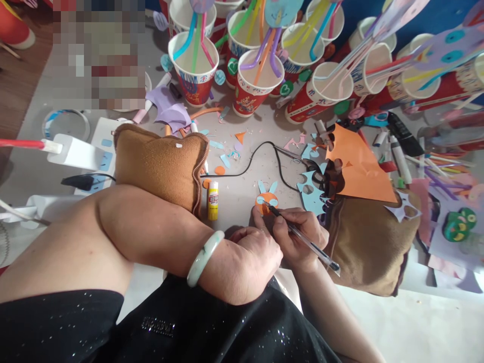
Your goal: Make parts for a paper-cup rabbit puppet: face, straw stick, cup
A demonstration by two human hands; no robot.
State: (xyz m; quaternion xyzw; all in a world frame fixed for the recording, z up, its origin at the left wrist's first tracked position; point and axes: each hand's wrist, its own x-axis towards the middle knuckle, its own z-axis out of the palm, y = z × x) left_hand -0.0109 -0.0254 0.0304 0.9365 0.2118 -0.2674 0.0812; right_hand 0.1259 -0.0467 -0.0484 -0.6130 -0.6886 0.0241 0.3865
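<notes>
My right hand (302, 232) grips a clear-barrelled gel pen (308, 241), its tip on a small orange paper rabbit face (270, 207). The face has two light blue ears and light blue oval eyes. My left hand (257, 249), with a pale green bangle (204, 258) on its wrist, is closed apart from the index finger, which presses the lower edge of the face against the table. A yellow glue stick (213, 201) stands left of the face. To the right lie a cut-out light blue paper scrap (313, 194) and a large orange paper sheet (359, 166).
Paper cups (259, 83) holding straws with paper faces line the back. Brown cushions (161, 164) flank the work area. A black cord (251, 161) crosses the table among paper scraps. White plugs (77, 152) sit in a power strip at left; markers (401, 159) lie at right.
</notes>
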